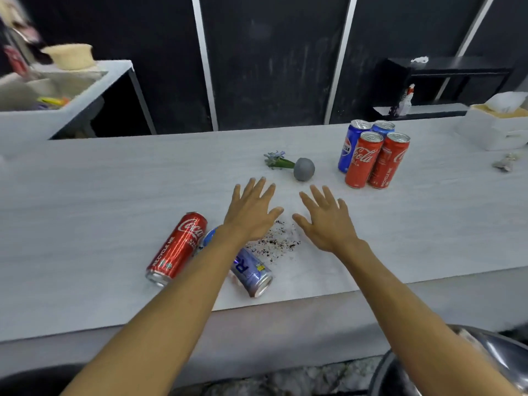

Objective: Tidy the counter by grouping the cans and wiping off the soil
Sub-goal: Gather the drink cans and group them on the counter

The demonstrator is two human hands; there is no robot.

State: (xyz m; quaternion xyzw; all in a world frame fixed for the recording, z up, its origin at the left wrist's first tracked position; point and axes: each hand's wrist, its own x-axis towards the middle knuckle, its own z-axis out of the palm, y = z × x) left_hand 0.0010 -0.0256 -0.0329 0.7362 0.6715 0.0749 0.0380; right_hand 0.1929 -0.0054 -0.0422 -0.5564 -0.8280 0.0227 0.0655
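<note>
While four cans [373,154] stand grouped upper right, a red Coca-Cola can [176,248], silver-blue can [251,271] and soil [275,241] remain beneath the empty, spread-fingered left hand [251,212] and right hand [325,221].

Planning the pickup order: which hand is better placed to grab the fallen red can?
Left, probably. The left hand is open close to the fallen red can; the right hand sits across the soil, nearer the upright cans.
</note>
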